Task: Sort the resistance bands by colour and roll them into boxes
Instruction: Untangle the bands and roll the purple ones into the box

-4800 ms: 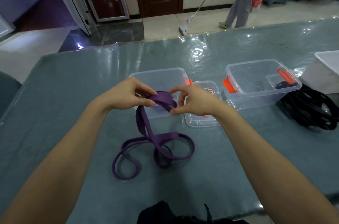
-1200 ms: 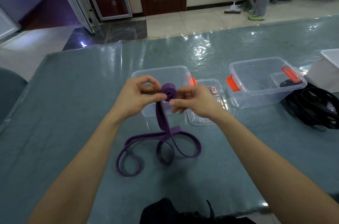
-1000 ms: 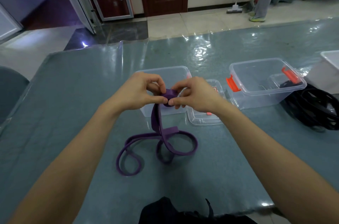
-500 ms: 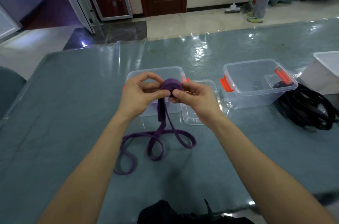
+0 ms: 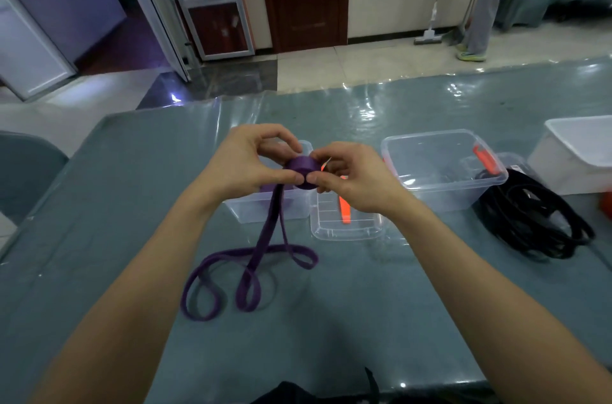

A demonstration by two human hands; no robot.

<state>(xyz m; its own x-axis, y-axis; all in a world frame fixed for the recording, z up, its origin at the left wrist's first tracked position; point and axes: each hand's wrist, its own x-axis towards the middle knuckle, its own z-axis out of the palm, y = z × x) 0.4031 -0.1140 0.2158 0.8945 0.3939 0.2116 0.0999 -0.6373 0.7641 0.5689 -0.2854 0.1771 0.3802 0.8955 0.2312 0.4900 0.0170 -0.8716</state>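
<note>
Well, left hand (image 5: 251, 165): it was up above the surface, and its fingers (image 5: 291, 177) were curled and pinched the left side of the roll.
Right hand (image 5: 354, 181): it was up close to the left hand, and its fingers (image 5: 314, 178) were curled and pinched the right side of the roll.
Roll (image 5: 301, 168): it was the wound-up end of the purple resistance band, small and tight, held in the air between both hands.
Purple resistance band (image 5: 265, 234): two strips went down from the roll, and the rest lay in loose loops on the surface, near the person.
Left clear box (image 5: 265, 210): it stood open on the surface behind the hands; something purple showed through its wall, but I could not tell what.
Clear lid (image 5: 344, 228): it lay flat just beside the left clear box, with an orange clip (image 5: 345, 213) on it.
Right clear box (image 5: 443, 178): it stood open to the right of the lid, with an orange latch (image 5: 485, 160) on its far side.
Black resistance bands (image 5: 536, 218): they lay in a heap on the surface, right up against the right clear box.
White box (image 5: 583, 155): it stood behind the black heap, at the right edge.
Surface (image 5: 132, 205): it was a blue-green cloth under a shiny clear sheet.
Far away: a person (image 5: 480, 6) stood on the floor by a mop (image 5: 430, 23).
</note>
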